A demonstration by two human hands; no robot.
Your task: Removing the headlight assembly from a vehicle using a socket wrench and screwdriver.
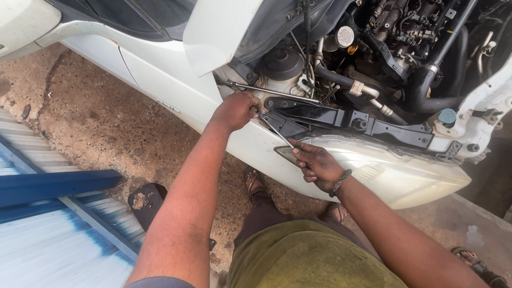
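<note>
My left hand (236,110) is closed around the handle end of a thin metal tool (274,130) at the edge of a white car's fender. The tool's shaft slants down toward the corner of the clear headlight (394,170). My right hand (316,163), with a beaded bracelet on the wrist, rests on the headlight's inner corner, its fingertips touching the tool's lower end. A black bracket (346,120) runs along the top of the headlight. Above it lies the open engine bay (384,48).
The raised white hood (218,32) hangs over the bay with a thin prop rod (266,92) below it. A blue and white corrugated sheet (48,224) lies on the dirt ground at left. A black metal plate (146,202) sits near my sandalled feet (255,184).
</note>
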